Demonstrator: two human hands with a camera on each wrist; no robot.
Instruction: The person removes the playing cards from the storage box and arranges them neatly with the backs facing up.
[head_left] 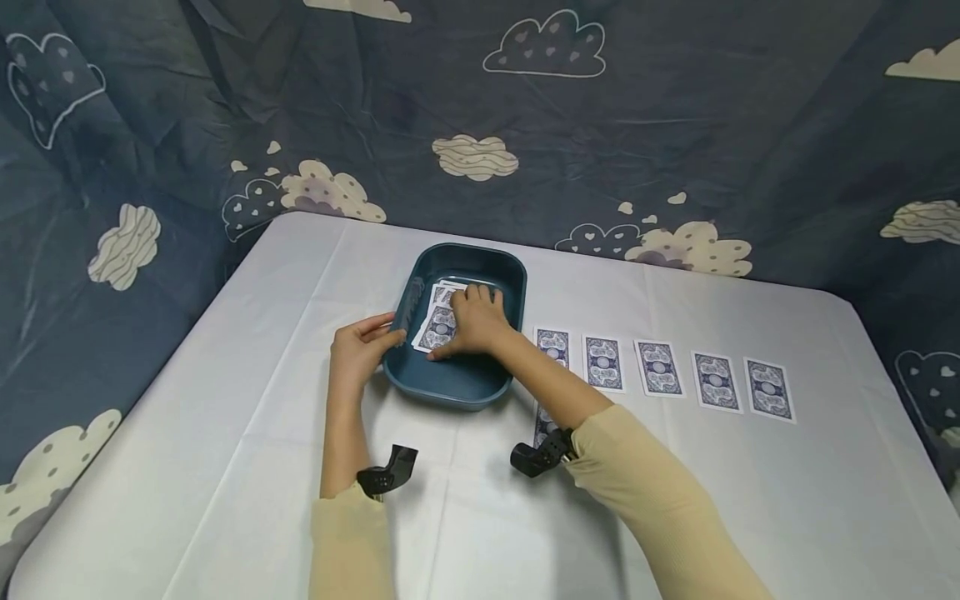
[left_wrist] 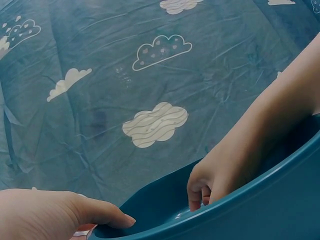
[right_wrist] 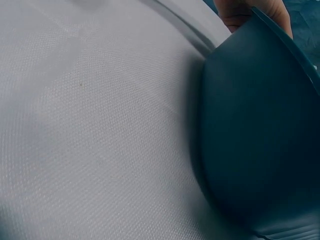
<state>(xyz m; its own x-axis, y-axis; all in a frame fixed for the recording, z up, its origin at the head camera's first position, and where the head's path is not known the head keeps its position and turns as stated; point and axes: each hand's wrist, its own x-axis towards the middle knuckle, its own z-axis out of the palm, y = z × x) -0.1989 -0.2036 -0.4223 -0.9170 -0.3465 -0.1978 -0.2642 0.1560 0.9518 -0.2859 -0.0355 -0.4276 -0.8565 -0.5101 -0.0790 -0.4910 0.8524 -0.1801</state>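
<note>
Dark teal, plastic by the look of it: that was the tray (head_left: 465, 379), set on the white-covered bench (head_left: 247, 500) and braced on one side! Inside it, toward the left wall, a loose pile of cards (head_left: 437, 332) was shown backs up, the edges fanned unevenly.

And the hands? By the left hand (head_left: 362, 350) the tray's left rim was pinched, thumb over the lip, fingers outside. By the right hand (head_left: 480, 323) the pile was partly covered, fingers bent downward; whether any card was gripped could not be told.

Light, thin and springy, the cards would be judged, apt to slide over one another and easily creased. A hold across the whole pile, by opposite edges, would be favoured, as little edge is offered against a flat floor. The tray seemed stiff and light, best taken by its rim.

Now the room! Sideways, the pile was hemmed in by upright walls; bare floor was left at the near end, and the top was open. Just right of the tray, a row of five cards (head_left: 659, 368) was laid out, a sixth card (head_left: 546, 427) half hidden by the forearm. Beyond the far edge, a cloud-printed cloth (head_left: 420, 108) was hung.
</note>
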